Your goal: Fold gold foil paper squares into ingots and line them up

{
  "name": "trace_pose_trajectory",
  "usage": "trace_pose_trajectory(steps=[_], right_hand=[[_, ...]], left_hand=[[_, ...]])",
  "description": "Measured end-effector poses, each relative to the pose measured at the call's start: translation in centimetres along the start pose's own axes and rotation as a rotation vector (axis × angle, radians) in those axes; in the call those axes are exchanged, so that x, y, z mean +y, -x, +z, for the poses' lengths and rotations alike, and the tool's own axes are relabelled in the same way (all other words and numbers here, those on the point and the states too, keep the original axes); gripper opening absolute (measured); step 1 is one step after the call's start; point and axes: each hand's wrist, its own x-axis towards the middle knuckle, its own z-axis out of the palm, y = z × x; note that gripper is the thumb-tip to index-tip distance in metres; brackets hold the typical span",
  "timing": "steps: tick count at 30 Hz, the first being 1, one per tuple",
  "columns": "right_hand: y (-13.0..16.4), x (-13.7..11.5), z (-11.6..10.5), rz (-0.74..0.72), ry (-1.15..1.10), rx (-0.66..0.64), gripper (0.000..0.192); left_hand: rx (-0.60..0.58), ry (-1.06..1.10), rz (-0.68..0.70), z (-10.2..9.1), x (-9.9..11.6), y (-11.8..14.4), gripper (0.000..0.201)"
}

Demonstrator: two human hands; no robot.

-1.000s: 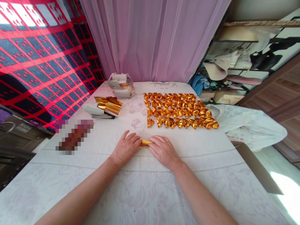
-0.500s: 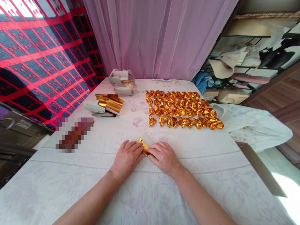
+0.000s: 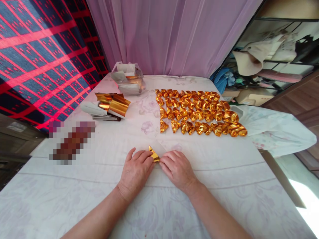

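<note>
A small piece of gold foil paper (image 3: 154, 155), folded to a pointed shape, lies on the tablecloth between my hands. My left hand (image 3: 136, 173) holds its left side down with the fingertips, the little finger spread away from the others. At the paper's lower right end my right hand (image 3: 178, 170) pinches the edge, fingers closed together. Both thumbs are mostly hidden, and my fingers cover part of the folds. Beyond the right hand, several folded gold foil pieces (image 3: 200, 115) sit in rows on the table.
A fanned stack of gold and white paper sheets (image 3: 107, 108) lies at the left. Behind it stands a clear plastic bag (image 3: 127, 79) with more sheets. A pixelated reddish patch (image 3: 73, 141) covers something at the left. Purple curtains (image 3: 154, 36) hang behind the table; a cluttered shelf (image 3: 271, 63) stands right.
The view has shifted slightly. My right hand's fingertips have moved a little along the paper's lower edge, and more of the gold foil shows between the hands.
</note>
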Motion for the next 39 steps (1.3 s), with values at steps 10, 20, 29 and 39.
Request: trace_pose_trajectory(steps=[10,20,29,39], right_hand=[[0.1,-0.1,0.1,0.141,-0.131,0.052,0.011],[-0.2,-1.0,0.7,0.278,-0.11,0.101,0.014],[-0.3,-1.3,0.8,0.313,-0.06,0.094,0.012],[-0.4,-1.3,1.0,0.35,-0.025,0.078,0.013]], left_hand=[[-0.042,0.124,-0.081,-0.1,-0.2,-0.6,0.014],[-0.023,0.233,-0.099,0.2,-0.6,-0.7,0.014],[-0.036,0.268,-0.126,0.2,-0.8,-0.8,0.009],[-0.032,0.266,-0.152,0.4,-0.8,-0.9,0.012]])
